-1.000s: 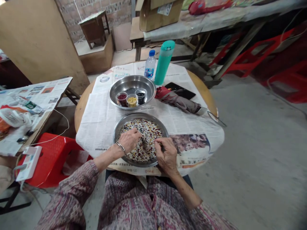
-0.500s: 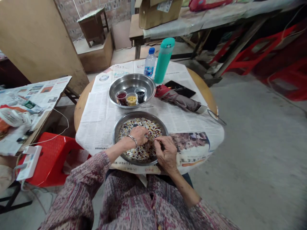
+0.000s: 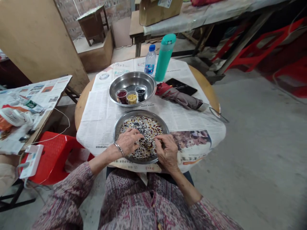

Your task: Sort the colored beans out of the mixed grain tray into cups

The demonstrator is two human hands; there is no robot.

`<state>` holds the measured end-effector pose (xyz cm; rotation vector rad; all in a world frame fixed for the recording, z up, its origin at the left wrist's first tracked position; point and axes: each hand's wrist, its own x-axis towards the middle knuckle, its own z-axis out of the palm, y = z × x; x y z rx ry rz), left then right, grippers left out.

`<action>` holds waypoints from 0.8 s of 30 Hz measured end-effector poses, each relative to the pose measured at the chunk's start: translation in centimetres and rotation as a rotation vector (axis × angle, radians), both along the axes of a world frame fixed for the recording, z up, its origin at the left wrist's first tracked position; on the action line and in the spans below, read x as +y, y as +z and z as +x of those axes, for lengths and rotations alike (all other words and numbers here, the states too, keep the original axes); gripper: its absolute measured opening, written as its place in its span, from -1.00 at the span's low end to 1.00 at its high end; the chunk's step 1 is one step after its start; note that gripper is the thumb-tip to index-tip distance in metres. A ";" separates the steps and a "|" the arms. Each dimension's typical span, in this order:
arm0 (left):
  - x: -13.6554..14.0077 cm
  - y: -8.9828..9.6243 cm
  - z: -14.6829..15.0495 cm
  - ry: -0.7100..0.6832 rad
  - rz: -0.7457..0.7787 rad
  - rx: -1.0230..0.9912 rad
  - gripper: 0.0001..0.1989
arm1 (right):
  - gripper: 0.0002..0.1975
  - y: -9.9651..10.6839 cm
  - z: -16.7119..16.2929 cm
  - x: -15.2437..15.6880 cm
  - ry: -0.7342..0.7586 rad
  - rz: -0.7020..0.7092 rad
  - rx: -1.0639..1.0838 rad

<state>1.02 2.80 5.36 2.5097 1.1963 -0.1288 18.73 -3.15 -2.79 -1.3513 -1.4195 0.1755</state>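
A steel basin [image 3: 116, 127] in front of me holds a mix of white, red, yellow and black grains and beans [image 3: 150, 127]. My left hand [image 3: 128, 142], with a metal bangle at the wrist, hovers over the basin's left side. Its thumb and forefinger are apart above the mix, and I see nothing between them. At the right rim, my right hand [image 3: 168, 151] is closed, thumb and curled fingers together; whatever it holds is hidden. Behind, a second steel basin [image 3: 112, 86] carries a cup of red beans [image 3: 122, 95], a cup of yellow beans [image 3: 131, 98] and a cup of black beans [image 3: 141, 92].
Newspaper [image 3: 93, 111] covers the round table. At the back stand a water bottle [image 3: 150, 60] and a teal flask [image 3: 165, 57]. A folded umbrella [image 3: 181, 97] and a dark phone or tablet [image 3: 183, 86] lie to the right. A red stool [image 3: 55, 156] is at the left.
My left hand has drawn back leftward from the middle of the mix, its fingers now more apart. My right hand stays at the rim, still closed. A dark patch shows in the mix.
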 end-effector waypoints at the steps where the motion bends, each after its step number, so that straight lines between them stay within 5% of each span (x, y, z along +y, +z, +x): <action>1: 0.2 -0.2 0.2 0.039 0.026 0.042 -0.48 | -0.88 0.0 0.0 0.0 0.000 -0.002 -0.002; 4: 0.6 -1.0 1.1 0.067 0.035 0.082 -0.32 | -0.88 -0.1 0.0 0.0 -0.003 -0.016 -0.003; 9: 1.3 -1.6 3.5 0.036 -0.045 0.003 -0.71 | -0.88 -0.2 0.1 0.0 -0.008 -0.012 -0.015; 15: 4.3 -0.8 6.5 0.174 -0.315 -0.139 -0.75 | -0.87 -0.1 0.0 0.1 -0.005 -0.013 -0.004; 20: 6.0 -1.0 7.7 0.027 -0.100 -0.256 -0.78 | -0.86 0.0 0.0 0.1 -0.010 -0.028 0.014; 24: 7.0 -0.8 6.5 -0.085 -0.005 -0.244 -0.59 | -0.86 0.1 0.0 0.1 -0.002 -0.032 0.020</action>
